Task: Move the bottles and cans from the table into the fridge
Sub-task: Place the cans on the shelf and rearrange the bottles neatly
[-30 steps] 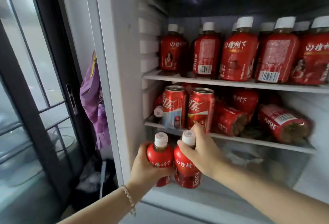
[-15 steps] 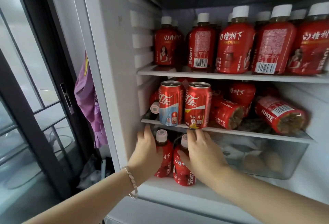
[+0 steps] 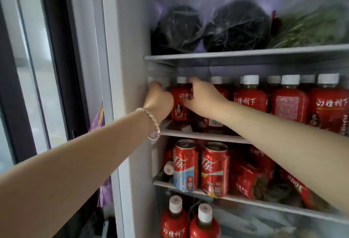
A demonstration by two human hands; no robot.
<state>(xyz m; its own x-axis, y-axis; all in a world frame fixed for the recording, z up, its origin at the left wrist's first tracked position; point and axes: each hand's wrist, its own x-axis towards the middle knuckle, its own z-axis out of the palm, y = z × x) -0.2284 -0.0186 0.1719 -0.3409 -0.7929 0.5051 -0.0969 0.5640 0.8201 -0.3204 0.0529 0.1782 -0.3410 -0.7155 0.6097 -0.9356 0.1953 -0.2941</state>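
Bottle (image 3: pixel 180 105): red, white cap, upright on middle shelf (image 3: pixel 204 136), 9 o'clock end of its row.
Right hand (image 3: pixel 204 99): grip closed round that bottle, thumb across label, from 3 o'clock.
Left hand (image 3: pixel 159 99): at bottle's 9 o'clock, beside fridge wall (image 3: pixel 162 71); grip cannot be told.
Cans (image 3: pixel 186 164): two, upright, shelf below, at 6 o'clock.

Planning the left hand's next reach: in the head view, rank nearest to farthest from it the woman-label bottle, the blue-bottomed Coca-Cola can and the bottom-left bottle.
From the left hand:
1. Woman-label bottle, immediately to its right, on the same level.
2. Blue-bottomed Coca-Cola can, one level down, slightly to the right.
3. Bottom-left bottle, lowest level, below that can.
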